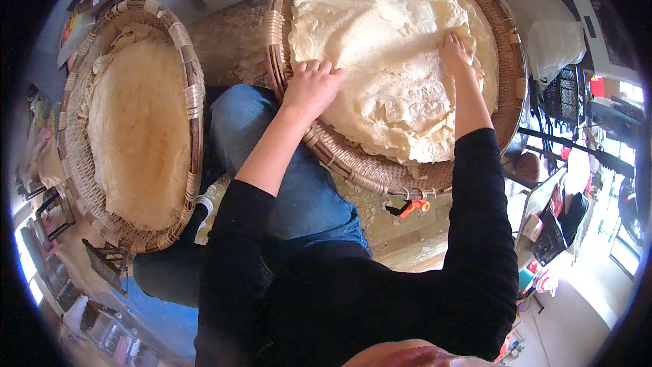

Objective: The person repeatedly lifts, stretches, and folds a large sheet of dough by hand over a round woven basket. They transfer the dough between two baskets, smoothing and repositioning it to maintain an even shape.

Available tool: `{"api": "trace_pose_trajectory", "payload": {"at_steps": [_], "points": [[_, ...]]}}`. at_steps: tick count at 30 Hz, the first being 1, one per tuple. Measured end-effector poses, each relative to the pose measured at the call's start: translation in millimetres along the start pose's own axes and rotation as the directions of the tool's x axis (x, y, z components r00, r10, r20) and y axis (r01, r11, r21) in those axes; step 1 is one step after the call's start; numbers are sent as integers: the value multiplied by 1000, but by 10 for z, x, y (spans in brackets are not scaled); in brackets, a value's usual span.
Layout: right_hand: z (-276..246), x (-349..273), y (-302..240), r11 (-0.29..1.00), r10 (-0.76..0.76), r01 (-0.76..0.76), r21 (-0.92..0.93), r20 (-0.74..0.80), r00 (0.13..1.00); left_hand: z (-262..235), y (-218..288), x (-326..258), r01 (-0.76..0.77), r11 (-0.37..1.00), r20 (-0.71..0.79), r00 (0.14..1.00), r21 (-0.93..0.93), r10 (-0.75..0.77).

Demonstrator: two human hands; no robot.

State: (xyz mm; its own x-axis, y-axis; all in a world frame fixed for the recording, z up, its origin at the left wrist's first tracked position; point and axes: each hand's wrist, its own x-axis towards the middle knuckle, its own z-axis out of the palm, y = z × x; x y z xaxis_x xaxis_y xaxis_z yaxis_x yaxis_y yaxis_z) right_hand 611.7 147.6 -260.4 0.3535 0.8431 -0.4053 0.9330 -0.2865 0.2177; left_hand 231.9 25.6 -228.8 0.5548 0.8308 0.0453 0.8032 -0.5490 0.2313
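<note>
A large round wicker basket [511,47] holds a stack of thin, pale, crinkled flatbread sheets [387,41]. My left hand [314,87] is at the left side of the stack, its fingers curled onto the top sheet. Farther off, at the right side, my right hand [456,53] closes on the ruffled edge of that sheet. The fingertips of both hands are partly hidden in the folds. Across the near part of the stack the top sheet lies rumpled, with a ragged border.
To the left stands an oval wicker basket [193,95] with a smoother, browner stack of sheets [139,136]. My jeans-clad knee [244,122] is between the baskets. An orange and black tool [411,208] lies on the floor near the round basket. Pale crumbs dot the floor.
</note>
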Motion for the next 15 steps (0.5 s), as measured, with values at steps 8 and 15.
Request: {"api": "trace_pose_trajectory", "payload": {"at_steps": [8, 15], "points": [[-10, 75, -409, 998, -18, 32, 52, -241, 970, -32, 17, 40, -45, 994, 8, 999, -103, 46], [62, -81, -1518, 749, -246, 516, 416, -548, 799, -64, 12, 26, -6, 988, 37, 999, -153, 12]]}}
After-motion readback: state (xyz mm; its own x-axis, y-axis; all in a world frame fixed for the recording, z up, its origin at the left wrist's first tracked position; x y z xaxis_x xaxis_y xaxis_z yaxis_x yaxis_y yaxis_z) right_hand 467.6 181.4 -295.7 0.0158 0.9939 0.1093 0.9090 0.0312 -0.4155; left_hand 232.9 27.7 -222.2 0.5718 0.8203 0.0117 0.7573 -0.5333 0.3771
